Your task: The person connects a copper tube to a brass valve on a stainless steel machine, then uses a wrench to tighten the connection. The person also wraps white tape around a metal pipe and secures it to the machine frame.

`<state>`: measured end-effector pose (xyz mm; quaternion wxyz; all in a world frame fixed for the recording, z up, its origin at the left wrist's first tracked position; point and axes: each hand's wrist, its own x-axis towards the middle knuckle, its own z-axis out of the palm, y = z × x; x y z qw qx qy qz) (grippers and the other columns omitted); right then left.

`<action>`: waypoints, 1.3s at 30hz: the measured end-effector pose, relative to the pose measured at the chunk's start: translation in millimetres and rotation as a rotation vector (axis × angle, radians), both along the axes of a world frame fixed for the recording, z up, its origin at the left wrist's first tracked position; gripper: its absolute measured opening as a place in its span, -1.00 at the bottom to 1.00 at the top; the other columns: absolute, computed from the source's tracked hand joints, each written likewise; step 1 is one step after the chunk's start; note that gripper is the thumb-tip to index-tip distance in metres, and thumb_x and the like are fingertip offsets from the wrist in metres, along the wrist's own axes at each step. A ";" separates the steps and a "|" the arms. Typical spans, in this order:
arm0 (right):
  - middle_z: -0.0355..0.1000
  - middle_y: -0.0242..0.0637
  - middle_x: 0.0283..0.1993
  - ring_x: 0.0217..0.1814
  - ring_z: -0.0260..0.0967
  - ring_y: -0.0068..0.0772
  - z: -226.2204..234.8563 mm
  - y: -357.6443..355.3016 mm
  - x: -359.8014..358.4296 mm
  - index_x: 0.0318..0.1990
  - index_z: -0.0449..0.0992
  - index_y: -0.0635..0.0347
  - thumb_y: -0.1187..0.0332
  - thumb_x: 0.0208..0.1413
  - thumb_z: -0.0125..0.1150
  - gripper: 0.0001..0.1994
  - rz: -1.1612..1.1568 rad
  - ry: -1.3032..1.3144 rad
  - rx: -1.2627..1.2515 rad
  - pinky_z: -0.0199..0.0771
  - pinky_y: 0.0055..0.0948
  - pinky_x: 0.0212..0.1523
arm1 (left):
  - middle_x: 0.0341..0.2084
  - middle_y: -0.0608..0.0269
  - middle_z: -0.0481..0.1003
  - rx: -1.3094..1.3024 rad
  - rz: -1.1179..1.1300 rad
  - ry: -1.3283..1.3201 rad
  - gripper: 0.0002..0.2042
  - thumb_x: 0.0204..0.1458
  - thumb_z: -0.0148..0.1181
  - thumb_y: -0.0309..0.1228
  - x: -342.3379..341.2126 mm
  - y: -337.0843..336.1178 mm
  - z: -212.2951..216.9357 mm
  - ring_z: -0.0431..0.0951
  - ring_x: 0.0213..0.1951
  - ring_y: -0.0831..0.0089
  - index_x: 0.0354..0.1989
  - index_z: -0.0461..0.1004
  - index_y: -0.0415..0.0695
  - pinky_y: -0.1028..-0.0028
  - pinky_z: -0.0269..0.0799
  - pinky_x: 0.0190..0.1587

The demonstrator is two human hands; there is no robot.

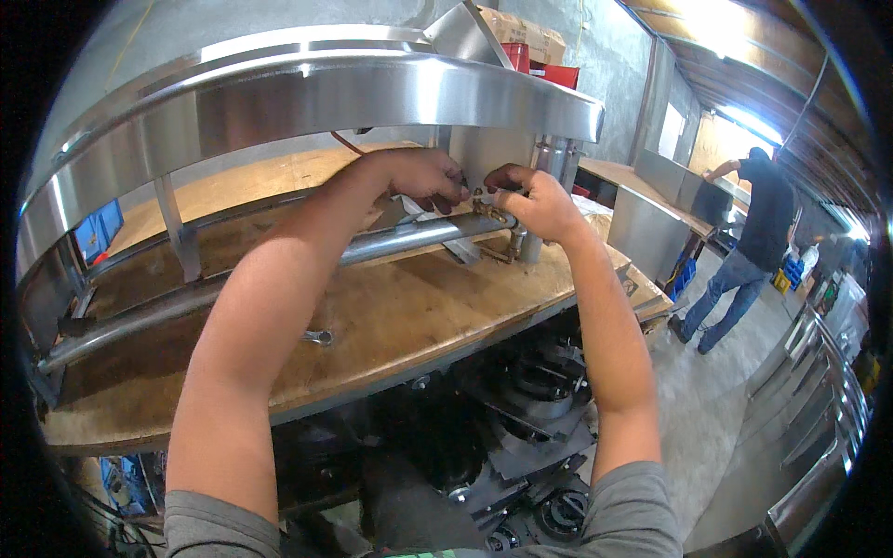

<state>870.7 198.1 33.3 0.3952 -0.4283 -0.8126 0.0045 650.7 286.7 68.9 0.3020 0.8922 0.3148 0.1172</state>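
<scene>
A stainless steel frame with a wide curved top panel (372,98) rests on a wooden workbench (419,316). A long steel pipe (279,270) runs through it toward a brass fitting (488,209) at the right end. My left hand (419,177) reaches under the panel, fingers pinched at the fitting. My right hand (535,205) grips the same brass fitting from the right, by an upright steel tube (549,158). What each hand's fingers hold exactly is partly hidden.
A wrench (318,337) lies on the bench near my left forearm. Dark metal parts (539,400) are stacked under the bench. A person in a dark shirt (744,242) stands at another steel bench on the right. Boxes (530,42) sit up high behind.
</scene>
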 end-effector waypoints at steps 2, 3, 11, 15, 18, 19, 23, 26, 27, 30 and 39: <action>0.54 -0.17 -0.12 -0.04 0.42 -0.34 -3.1 4.5 1.4 -0.09 0.54 0.32 0.36 0.08 0.08 -0.71 0.016 0.076 -0.036 0.34 -0.38 0.07 | -0.24 0.26 0.56 -0.005 0.013 0.026 -0.65 0.11 0.21 -0.17 2.1 2.1 -1.9 0.56 -0.21 0.48 -0.06 0.51 -0.18 0.42 0.47 -0.15; 0.54 -0.19 -0.11 -0.02 0.41 -0.35 -4.5 7.5 2.6 -0.09 0.54 0.32 0.36 0.09 0.08 -0.71 0.038 0.117 -0.055 0.33 -0.39 0.09 | -0.26 0.29 0.55 0.060 -0.052 -0.025 -0.67 0.13 0.20 -0.18 0.2 3.2 -2.5 0.55 -0.22 0.51 -0.08 0.51 -0.17 0.44 0.47 -0.18; 0.52 -0.25 -0.09 0.01 0.37 -0.39 -7.6 29.6 18.0 -0.04 0.50 0.31 0.28 0.21 0.01 -0.69 0.057 0.297 -0.077 0.29 -0.40 0.10 | -0.36 0.32 0.53 0.081 0.011 -0.298 -0.72 0.14 0.19 -0.21 9.7 13.6 -7.6 0.51 -0.32 0.53 -0.17 0.51 -0.19 0.47 0.46 -0.24; 0.52 -0.16 -0.11 -0.05 0.40 -0.36 -1.3 27.9 9.4 0.00 0.47 0.32 0.03 0.28 -0.04 -0.53 -0.177 0.428 -0.047 0.34 -0.35 -0.02 | -0.32 0.24 0.55 -0.003 0.110 -0.247 -0.62 0.17 0.15 -0.14 11.8 16.4 -8.5 0.54 -0.31 0.48 -0.08 0.48 -0.24 0.45 0.47 -0.22; 0.50 -0.03 -0.14 -0.16 0.45 -0.30 8.4 27.5 -1.2 -0.02 0.48 0.34 -0.15 0.23 0.00 -0.39 -0.318 0.367 -0.072 0.40 -0.30 -0.19 | -0.33 0.23 0.54 0.015 0.113 -0.259 -0.63 0.16 0.16 -0.13 10.8 15.8 -9.5 0.54 -0.34 0.47 -0.09 0.49 -0.23 0.45 0.49 -0.26; 0.50 -0.02 -0.14 -0.18 0.46 -0.27 12.9 28.0 -2.5 -0.03 0.49 0.33 -0.15 0.22 0.01 -0.40 -0.340 0.307 -0.078 0.41 -0.30 -0.21 | -0.35 0.23 0.54 0.030 0.110 -0.264 -0.63 0.16 0.16 -0.13 10.5 15.2 -9.9 0.54 -0.36 0.47 -0.10 0.49 -0.23 0.45 0.49 -0.27; 0.45 0.18 -0.05 0.03 0.39 0.20 20.6 39.4 -3.4 -0.08 0.49 0.33 -0.16 0.22 -0.03 -0.40 -0.390 0.152 -0.146 0.37 -0.08 -0.04 | -0.41 0.25 0.54 0.032 0.133 -0.236 -0.64 0.17 0.16 -0.13 11.1 13.5 -10.1 0.52 -0.41 0.47 -0.14 0.48 -0.23 0.44 0.49 -0.32; 0.51 0.06 -0.25 -0.18 0.49 0.01 17.1 49.4 0.5 -0.13 0.55 0.31 -0.05 0.22 0.06 -0.51 -0.445 -0.004 0.113 0.42 -0.24 -0.17 | -0.44 0.26 0.53 -0.026 0.126 -0.208 -0.64 0.16 0.16 -0.13 11.7 12.0 -10.8 0.52 -0.44 0.47 -0.18 0.48 -0.24 0.43 0.49 -0.35; 0.50 0.11 -0.23 -0.15 0.47 0.09 15.4 51.4 1.6 -0.17 0.53 0.32 -0.06 0.22 0.06 -0.49 -0.387 -0.036 0.155 0.41 -0.18 -0.14 | -0.46 0.27 0.52 -0.051 0.129 -0.196 -0.64 0.16 0.16 -0.12 11.6 11.1 -11.7 0.53 -0.44 0.46 -0.19 0.48 -0.24 0.42 0.49 -0.36; 0.46 0.19 -0.21 -0.11 0.41 0.24 10.5 49.3 3.1 -0.25 0.52 0.33 -0.08 0.20 0.07 -0.48 -0.360 -0.037 0.124 0.39 -0.07 -0.09 | -0.46 0.25 0.52 -0.076 0.162 -0.228 -0.65 0.16 0.16 -0.13 13.6 7.9 -14.7 0.54 -0.44 0.45 -0.25 0.50 -0.24 0.42 0.50 -0.37; 0.46 0.10 -0.01 0.05 0.40 0.13 -23.5 11.3 -3.6 -0.09 0.56 0.26 0.15 0.17 0.15 -0.65 -0.238 0.033 0.233 0.36 -0.17 0.06 | -0.48 0.23 0.52 0.188 0.081 -0.108 -0.60 0.18 0.12 -0.08 14.4 8.2 -12.3 0.53 -0.44 0.45 -0.28 0.50 -0.28 0.39 0.49 -0.35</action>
